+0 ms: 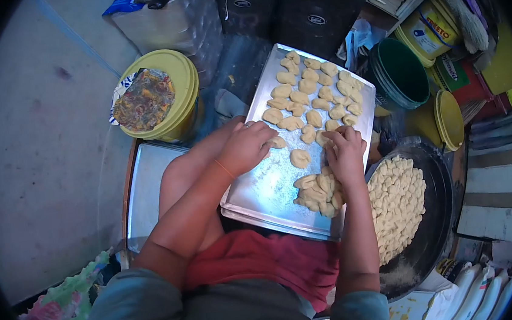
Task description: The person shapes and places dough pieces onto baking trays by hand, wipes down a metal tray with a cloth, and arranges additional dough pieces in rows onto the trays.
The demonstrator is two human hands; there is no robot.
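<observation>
A metal baking tray (pixel 264 186) rests on my lap, its far part covered with several flattened pieces of pale dough (pixel 314 118). My left hand (pixel 247 147) is at the tray's left edge, its fingers closed together on a small dough piece (pixel 277 142). On the right side, my right hand (pixel 346 152) has its fingertips bent onto another dough piece (pixel 322 137). A single piece (pixel 300 158) lies between the hands. A heap of dough pieces (pixel 319 195) sits near the tray's close edge, beside my right wrist.
A wide black basin (pixel 439 205) to the right holds a mass of small dough pieces (pixel 399 208). Behind it stand a green bucket (pixel 403 71) and yellow containers (pixel 449 120). At left is a yellow lidded bucket (pixel 185 84) with a plastic bag of dark mixture (pixel 147 99) on top.
</observation>
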